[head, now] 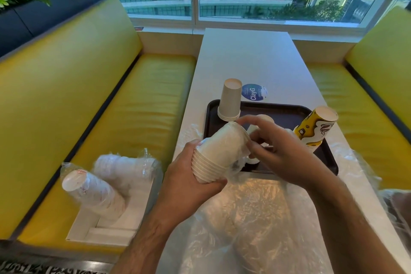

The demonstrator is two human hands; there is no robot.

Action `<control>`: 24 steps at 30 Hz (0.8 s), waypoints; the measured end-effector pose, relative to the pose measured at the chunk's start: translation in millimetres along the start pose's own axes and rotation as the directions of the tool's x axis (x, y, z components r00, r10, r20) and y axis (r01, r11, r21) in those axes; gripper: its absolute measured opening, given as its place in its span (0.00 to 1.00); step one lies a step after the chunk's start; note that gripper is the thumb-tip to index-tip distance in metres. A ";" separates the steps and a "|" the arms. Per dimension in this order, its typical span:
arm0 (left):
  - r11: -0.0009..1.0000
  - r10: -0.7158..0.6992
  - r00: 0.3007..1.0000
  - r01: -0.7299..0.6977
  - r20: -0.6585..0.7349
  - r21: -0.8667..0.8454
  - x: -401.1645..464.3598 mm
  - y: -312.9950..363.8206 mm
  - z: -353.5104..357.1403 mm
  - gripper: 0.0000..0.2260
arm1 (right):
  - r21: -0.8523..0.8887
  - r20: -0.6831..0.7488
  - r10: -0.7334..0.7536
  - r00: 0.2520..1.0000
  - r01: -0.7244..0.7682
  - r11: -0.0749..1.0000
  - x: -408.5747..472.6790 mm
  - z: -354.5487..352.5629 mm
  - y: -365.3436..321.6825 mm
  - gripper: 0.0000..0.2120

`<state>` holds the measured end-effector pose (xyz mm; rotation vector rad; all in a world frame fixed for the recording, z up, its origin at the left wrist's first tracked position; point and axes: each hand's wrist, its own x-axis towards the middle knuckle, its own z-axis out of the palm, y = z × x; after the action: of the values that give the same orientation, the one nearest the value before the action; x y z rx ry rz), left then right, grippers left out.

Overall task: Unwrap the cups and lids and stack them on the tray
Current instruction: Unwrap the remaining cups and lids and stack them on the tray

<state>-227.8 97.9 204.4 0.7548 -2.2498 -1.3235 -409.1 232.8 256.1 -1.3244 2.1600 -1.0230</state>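
Observation:
My left hand (189, 176) grips a stack of white paper cups (219, 152), still partly in clear plastic wrap, tilted above the tray's near left corner. At the stack's far end my right hand (275, 149) has its fingers curled, pinching the wrap. The dark tray (287, 112) lies on the white table. An upside-down stack of plain cups (230, 100) stands at its far left corner. A yellow-patterned cup stack (315, 127) leans at its right edge. More white items behind my hands on the tray are mostly hidden.
Loose clear plastic (249, 218) covers the near table. Two wrapped cup sleeves (104, 178) stick out of a white box (106, 227) on the yellow bench seat to the left. A blue round sticker (254, 92) lies beyond the tray. Another yellow bench is on the right.

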 end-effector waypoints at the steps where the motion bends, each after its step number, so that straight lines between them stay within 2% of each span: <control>1: 1.000 -0.006 1.000 0.006 -0.008 -0.013 0.3 0.1 0.1 0.36 | 0.002 0.001 0.000 1.000 0.000 1.000 0.7 -0.6 0.4 0.25; 4: 0.999 -0.020 1.000 0.019 -0.020 -0.042 -0.9 0.9 0.5 0.36 | 0.004 -0.001 0.008 1.000 -0.008 1.000 3.2 -0.5 1.3 0.31; 7: 0.998 -0.023 0.999 0.021 -0.023 -0.067 -1.5 1.2 1.2 0.35 | -0.091 -0.024 0.018 1.000 -0.020 0.996 6.7 2.2 2.8 0.38; 13: 0.993 -0.066 0.998 0.065 -0.012 -0.102 -0.3 0.5 1.2 0.37 | -0.126 -0.054 0.048 0.997 -0.054 0.991 7.4 6.5 7.6 0.42; 20: 0.986 -0.089 0.996 0.085 -0.023 -0.143 1.4 3.2 0.6 0.33 | -0.093 -0.040 0.031 0.999 -0.034 0.995 2.1 12.4 15.3 0.38; 24: 0.976 -0.104 0.993 0.090 -0.060 -0.196 4.1 5.9 -0.5 0.35 | -0.089 -0.038 0.095 0.995 -0.098 0.991 2.8 10.7 20.7 0.39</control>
<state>-232.0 97.3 210.1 0.8361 -2.0172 -1.5106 -415.5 232.1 233.5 -1.2368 2.2970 -0.9257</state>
